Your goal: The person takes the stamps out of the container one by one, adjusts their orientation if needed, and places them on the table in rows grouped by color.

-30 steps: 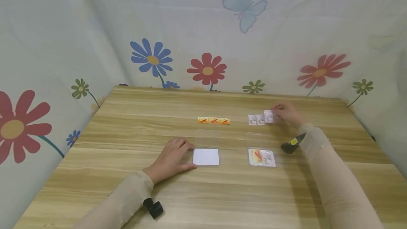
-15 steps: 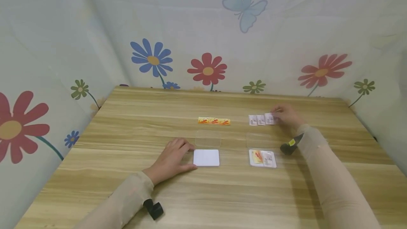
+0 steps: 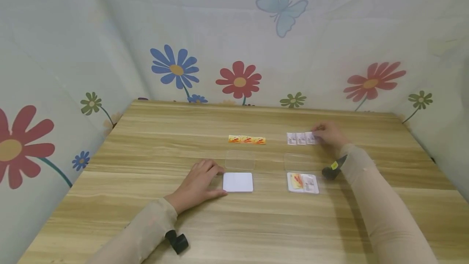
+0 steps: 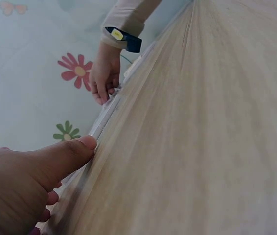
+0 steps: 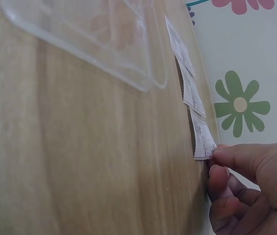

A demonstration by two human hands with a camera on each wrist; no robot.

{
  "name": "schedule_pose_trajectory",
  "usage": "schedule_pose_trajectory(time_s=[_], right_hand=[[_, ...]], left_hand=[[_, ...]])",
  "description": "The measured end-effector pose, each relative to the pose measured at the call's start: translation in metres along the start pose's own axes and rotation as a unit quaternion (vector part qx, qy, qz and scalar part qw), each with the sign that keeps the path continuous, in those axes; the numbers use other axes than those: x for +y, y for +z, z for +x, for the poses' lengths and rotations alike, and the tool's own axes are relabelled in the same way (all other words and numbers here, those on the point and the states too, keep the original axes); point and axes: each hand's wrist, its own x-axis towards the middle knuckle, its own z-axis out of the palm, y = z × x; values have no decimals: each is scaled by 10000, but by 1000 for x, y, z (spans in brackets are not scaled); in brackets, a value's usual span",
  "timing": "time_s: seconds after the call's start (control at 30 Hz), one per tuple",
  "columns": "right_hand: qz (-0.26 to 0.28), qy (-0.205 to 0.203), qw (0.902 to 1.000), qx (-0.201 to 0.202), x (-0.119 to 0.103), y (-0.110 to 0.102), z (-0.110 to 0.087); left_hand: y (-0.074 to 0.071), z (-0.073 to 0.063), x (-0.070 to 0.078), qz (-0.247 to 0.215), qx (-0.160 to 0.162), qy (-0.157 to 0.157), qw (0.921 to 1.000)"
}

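The right hand [image 3: 331,134] pinches the rightmost white packet [image 3: 310,138] near the tabletop's [image 3: 176,131] back edge; the left hand [image 3: 197,181], thumb and fingers spread, touches a flat white case [image 3: 238,182] farther from that edge.

Smooth plastic lid [image 3: 239,160], wood-grained tabletop [image 3: 234,227]
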Motion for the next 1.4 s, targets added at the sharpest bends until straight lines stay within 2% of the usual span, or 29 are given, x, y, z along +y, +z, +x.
schedule_pose_trajectory(time_s=[0.23, 0.33, 0.53, 0.63, 0.87, 1.2, 1.4], right_hand=[[-155, -135, 9997, 105, 3, -3, 1], [-62, -173, 9998, 122, 5, -5, 1], [361, 150, 9992, 91, 1, -9, -3], [430, 147, 9989, 88, -1, -12, -6], [239, -393, 9988, 195, -4, -20, -11], [227, -740, 9966, 283, -11, -26, -23], [162, -785, 9961, 376, -18, -29, -35]], left_hand=[[-1, 2, 2, -1, 13, 12, 10000], [-2, 2, 2, 9, 15, 9, 10000], [-3, 2, 3, 65, -17, 3, 10000], [-4, 2, 3, 91, -25, 24, 10000], [-5, 0, 3, 148, -62, 97, 9998], [-6, 0, 4, 161, -92, 109, 9998], [-8, 4, 6, 334, 121, 120, 9993]])
